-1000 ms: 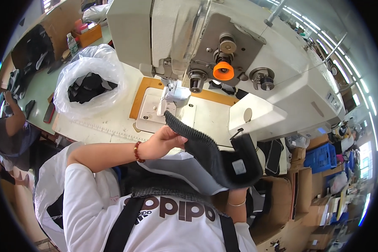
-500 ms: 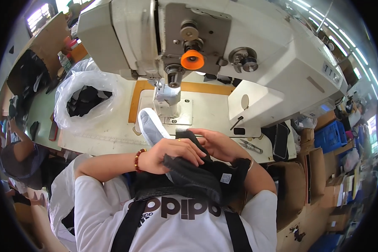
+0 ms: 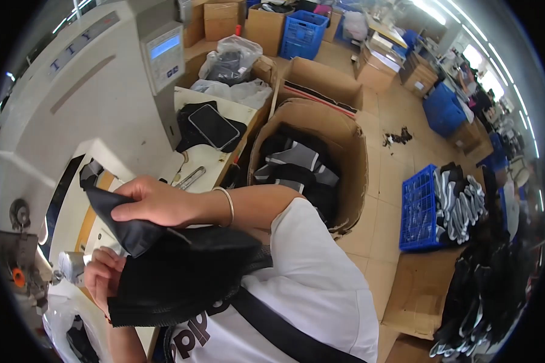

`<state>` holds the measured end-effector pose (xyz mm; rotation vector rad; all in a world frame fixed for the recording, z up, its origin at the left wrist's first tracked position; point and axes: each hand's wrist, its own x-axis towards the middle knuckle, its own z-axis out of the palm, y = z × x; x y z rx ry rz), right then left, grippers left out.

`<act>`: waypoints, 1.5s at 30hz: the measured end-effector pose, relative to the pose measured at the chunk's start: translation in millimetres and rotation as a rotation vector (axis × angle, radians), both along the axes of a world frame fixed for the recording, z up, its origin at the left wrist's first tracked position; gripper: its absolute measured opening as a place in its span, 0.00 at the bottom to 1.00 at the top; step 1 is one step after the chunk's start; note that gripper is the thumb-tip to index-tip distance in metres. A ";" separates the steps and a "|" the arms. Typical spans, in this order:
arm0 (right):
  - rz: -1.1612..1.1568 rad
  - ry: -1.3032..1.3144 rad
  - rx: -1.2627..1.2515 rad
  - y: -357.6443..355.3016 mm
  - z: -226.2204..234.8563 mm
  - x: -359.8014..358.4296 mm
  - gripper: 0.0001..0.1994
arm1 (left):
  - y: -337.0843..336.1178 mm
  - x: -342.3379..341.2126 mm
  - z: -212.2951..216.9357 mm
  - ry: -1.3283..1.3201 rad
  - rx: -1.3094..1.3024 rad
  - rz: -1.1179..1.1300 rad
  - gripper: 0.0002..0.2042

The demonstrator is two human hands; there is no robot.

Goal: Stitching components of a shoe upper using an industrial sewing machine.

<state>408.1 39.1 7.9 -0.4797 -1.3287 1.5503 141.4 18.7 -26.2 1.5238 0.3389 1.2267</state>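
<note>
A black fabric shoe upper (image 3: 194,266) is held up in front of my chest, its ribbed edge toward me. My right hand (image 3: 154,202), with a bangle at the wrist, pinches a smooth dark flap at its top, thumb in front. Curled at the upper's left edge is my left hand (image 3: 103,275), closed on it; part of its grip is hidden behind the fabric. Both hands are beside the white sewing machine (image 3: 85,91), whose bed lies beyond them. Past my right hand, metal thread snips (image 3: 191,178) lie on the table.
A phone (image 3: 214,126) rests on black pieces at the table's end. Just right stands an open cardboard box (image 3: 354,175) of black and grey pieces. A blue crate (image 3: 418,209) with stacked grey pieces is farther right. A plastic bag (image 3: 57,308) is at lower left.
The view has swung to the right, bringing the boxes and crates into sight. The black upper is turned and lifted, with my right hand higher on it. The grey-and-white shoe-shaped piece is out of sight.
</note>
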 end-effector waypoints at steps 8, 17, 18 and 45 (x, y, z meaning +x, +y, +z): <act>-0.487 -0.123 0.654 -42.6 8.8 3.6 0.06 | 16.0 5.1 5.7 0.337 -0.114 0.027 0.42; -0.516 -0.144 0.688 -33.3 -15.4 -40.7 0.11 | 38.4 1.8 11.3 0.510 0.155 0.049 0.22; -0.518 -0.105 0.725 -23.0 -24.0 -46.3 0.13 | 43.1 -1.9 7.8 0.496 0.201 0.052 0.25; -0.216 -0.527 0.862 58.0 -8.5 -154.7 0.14 | -43.3 -56.8 -33.1 -0.014 -0.432 0.539 0.16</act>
